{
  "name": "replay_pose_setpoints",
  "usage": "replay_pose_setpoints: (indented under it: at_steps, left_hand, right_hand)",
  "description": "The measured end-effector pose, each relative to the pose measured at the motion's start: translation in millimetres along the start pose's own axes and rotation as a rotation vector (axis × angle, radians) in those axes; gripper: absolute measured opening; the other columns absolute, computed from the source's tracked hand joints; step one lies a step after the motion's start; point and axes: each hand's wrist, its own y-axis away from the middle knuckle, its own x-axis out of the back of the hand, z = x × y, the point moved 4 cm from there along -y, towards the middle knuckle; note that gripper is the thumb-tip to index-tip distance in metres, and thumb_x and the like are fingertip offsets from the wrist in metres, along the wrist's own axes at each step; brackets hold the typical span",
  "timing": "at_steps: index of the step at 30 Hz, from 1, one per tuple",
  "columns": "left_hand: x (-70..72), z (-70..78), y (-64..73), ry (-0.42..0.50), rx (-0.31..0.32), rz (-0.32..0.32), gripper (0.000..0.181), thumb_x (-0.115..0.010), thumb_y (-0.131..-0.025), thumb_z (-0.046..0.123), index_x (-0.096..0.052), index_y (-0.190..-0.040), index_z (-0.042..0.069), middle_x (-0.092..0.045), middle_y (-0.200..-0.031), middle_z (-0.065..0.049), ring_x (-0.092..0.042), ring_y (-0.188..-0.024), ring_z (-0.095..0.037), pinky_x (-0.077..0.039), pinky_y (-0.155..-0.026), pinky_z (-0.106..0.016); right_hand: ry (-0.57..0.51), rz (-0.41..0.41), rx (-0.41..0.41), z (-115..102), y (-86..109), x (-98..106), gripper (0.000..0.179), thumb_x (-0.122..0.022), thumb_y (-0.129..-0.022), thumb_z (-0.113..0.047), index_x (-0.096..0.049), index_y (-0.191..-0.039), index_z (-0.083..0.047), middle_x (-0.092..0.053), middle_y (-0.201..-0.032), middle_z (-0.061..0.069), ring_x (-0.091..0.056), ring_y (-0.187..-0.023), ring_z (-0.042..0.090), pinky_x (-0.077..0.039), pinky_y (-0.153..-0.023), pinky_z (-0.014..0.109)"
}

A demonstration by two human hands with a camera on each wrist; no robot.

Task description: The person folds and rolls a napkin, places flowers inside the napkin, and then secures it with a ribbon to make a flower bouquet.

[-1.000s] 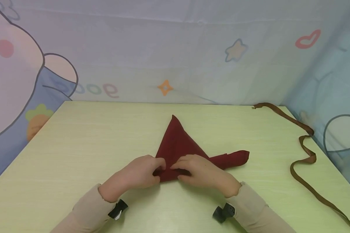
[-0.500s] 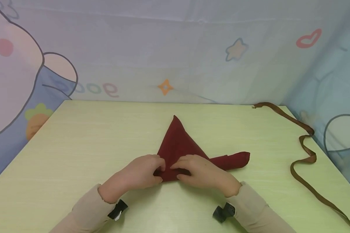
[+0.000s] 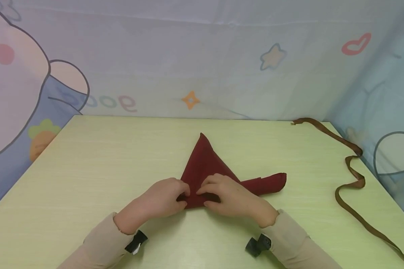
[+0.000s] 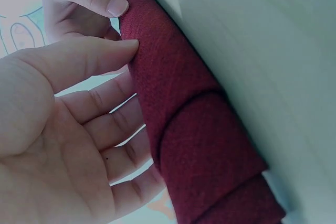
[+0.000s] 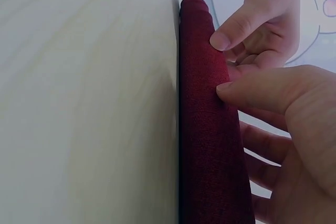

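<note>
A dark red cloth (image 3: 205, 162) lies in the middle of the table, its far part a triangle with the tip pointing away. The near edge is rolled into a tube, and one rolled end (image 3: 272, 183) sticks out to the right. My left hand (image 3: 165, 198) pinches the roll on its left part, thumb on the near side and fingers behind. Beside it, my right hand (image 3: 233, 198) grips the same roll with thumb and fingers. Both thumbs press on the rolled cloth (image 4: 184, 114) in the left wrist view, close together. The roll's left end is hidden behind my left hand in the head view.
A long brown ribbon (image 3: 359, 183) winds along the right side of the pale wooden table (image 3: 97, 168). Behind the table hangs a curtain (image 3: 155, 56) printed with cartoon figures. A small black device (image 3: 136, 242) sits at each wrist.
The cloth's tip has shifted slightly right and its near edge slightly away from me. The right hand's fingers have risen a little. Both hands stay on the roll.
</note>
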Motion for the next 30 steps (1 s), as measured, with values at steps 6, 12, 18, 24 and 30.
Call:
replay_pose_setpoints:
  at_steps: [6, 12, 18, 24, 30]
  left_hand:
    - [1.0, -1.1, 0.7, -0.001, 0.004, -0.001, 0.004, -0.067, -0.081, 0.002, -0.068, -0.085, 0.004, -0.062, -0.076, 0.002, -0.052, -0.069, -0.012, -0.045, -0.065, -0.028]
    - [1.6, -2.0, 0.8, -0.012, -0.006, 0.002, 0.007, -0.066, -0.083, 0.002, -0.068, -0.089, 0.004, -0.064, -0.079, 0.001, -0.055, -0.071, -0.012, -0.046, -0.067, -0.028]
    - [1.9, -2.4, 0.5, -0.017, 0.005, 0.001, 0.006, -0.066, -0.083, 0.003, -0.068, -0.089, 0.004, -0.063, -0.077, 0.002, -0.055, -0.071, -0.013, -0.046, -0.067, -0.029]
    - [2.7, -2.1, 0.8, -0.004, 0.001, 0.01, 0.008, -0.065, -0.083, 0.002, -0.064, -0.09, 0.007, -0.061, -0.076, 0.003, -0.052, -0.068, -0.01, -0.044, -0.064, -0.025]
    - [4.0, 1.3, 1.2, -0.034, -0.022, 0.049, 0.009, -0.066, -0.082, 0.0, -0.065, -0.089, 0.007, -0.063, -0.076, 0.001, -0.054, -0.069, -0.012, -0.046, -0.064, -0.027]
  right_hand:
    - [0.009, 0.016, -0.005, -0.1, -0.6, 0.9, 0.026, -0.071, -0.083, -0.012, -0.071, -0.109, -0.011, -0.063, -0.106, -0.001, -0.056, -0.103, 0.016, -0.045, -0.091, 0.03]
    - [0.013, 0.028, -0.012, 0.3, -0.9, 1.9, 0.026, -0.072, -0.082, -0.012, -0.072, -0.108, -0.011, -0.063, -0.105, -0.001, -0.056, -0.102, 0.016, -0.045, -0.091, 0.03]
    - [0.035, 0.019, -0.015, 1.2, 0.0, 2.3, 0.03, -0.073, -0.08, -0.011, -0.071, -0.11, -0.011, -0.063, -0.105, 0.0, -0.056, -0.101, 0.017, -0.045, -0.089, 0.03]
    - [0.048, 0.007, -0.028, 1.3, 0.6, 2.3, 0.031, -0.073, -0.081, -0.012, -0.071, -0.112, -0.012, -0.064, -0.105, -0.001, -0.057, -0.101, 0.016, -0.046, -0.089, 0.031]
    - [0.045, -0.01, -0.034, 2.8, 0.4, 1.2, 0.029, -0.069, -0.085, -0.012, -0.071, -0.114, -0.013, -0.066, -0.107, -0.001, -0.059, -0.101, 0.016, -0.047, -0.089, 0.031]
